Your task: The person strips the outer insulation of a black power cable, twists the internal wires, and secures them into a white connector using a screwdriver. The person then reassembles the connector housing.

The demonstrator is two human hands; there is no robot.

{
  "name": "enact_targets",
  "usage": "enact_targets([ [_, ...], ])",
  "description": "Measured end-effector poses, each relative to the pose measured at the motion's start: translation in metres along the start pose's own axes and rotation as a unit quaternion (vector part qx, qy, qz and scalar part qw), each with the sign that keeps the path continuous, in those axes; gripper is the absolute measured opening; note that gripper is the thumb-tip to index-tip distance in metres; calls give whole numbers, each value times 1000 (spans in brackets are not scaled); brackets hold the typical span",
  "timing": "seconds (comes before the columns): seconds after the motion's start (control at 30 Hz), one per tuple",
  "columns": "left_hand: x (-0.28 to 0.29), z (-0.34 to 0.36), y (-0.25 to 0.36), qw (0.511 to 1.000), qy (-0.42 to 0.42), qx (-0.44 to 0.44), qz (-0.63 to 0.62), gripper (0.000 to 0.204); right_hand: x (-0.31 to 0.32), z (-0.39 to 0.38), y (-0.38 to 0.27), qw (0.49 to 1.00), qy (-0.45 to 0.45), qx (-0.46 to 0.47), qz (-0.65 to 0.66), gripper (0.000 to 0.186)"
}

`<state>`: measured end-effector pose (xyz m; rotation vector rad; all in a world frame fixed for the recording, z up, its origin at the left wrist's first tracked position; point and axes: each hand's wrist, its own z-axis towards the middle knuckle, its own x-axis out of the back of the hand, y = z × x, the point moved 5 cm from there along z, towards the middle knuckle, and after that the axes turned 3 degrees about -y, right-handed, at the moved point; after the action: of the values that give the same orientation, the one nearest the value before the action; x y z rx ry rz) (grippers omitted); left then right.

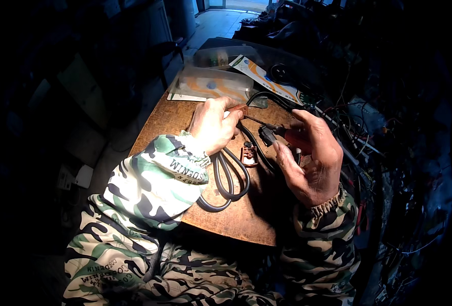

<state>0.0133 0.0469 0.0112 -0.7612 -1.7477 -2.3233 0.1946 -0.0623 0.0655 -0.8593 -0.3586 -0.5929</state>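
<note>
Bench view from above. The left hand (213, 125) is closing its fingertips in a pinch on a small reddish-brown piece (240, 108), apparently a plug part at the end of the dark cable (226, 178); the remaining fingers are curling over the cable where it leaves the palm. The right hand (310, 155) is wrapping around the reddish handle of a slim tool (267, 125), whose thin metal shaft is pointing leftward at the pinched piece.

The cable is looping in rounded coils on the wooden tabletop (236, 219) just below the left wrist. Its sheath looks smooth and rubbery, so it is likely to be light, flexible and springy; a grip close to the end fitting should steady it better than one on the loop. The pinched piece looks like hard moulded plastic, small, stiff and probably easy to let slip.

Between the two hands, a brown plastic shell (249, 154) with pale metal inside is lying flat on the board. Beyond the left hand, clear plastic packaging (213, 84) is resting with a glossy, flimsy surface. To the outside of the right hand, a tangle of thin wires (358, 153) is spilling over the tabletop edge.
</note>
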Motion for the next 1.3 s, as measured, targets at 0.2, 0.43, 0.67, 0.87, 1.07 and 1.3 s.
enact_targets([
  [0.2,-5,3,2,1000,-15,2,-15,26,6,6,-9,993,35,102,-41,18],
  [0.43,-8,2,2,1000,-19,2,-16,26,6,-2,-2,999,6,46,-13,27],
  [0.67,-6,1,8,1000,-26,-4,8,28,7,-2,2,999,1,9,-51,16],
  [0.87,-12,4,1,999,-33,-15,-16,28,7,-9,9,994,52,-29,-92,18],
  [1.07,-4,0,3,999,-29,4,-24,28,7,4,-18,998,32,43,-16,37],
  [1.3,-8,2,6,999,-34,2,-20,27,11,5,-12,998,40,54,-2,24],
])
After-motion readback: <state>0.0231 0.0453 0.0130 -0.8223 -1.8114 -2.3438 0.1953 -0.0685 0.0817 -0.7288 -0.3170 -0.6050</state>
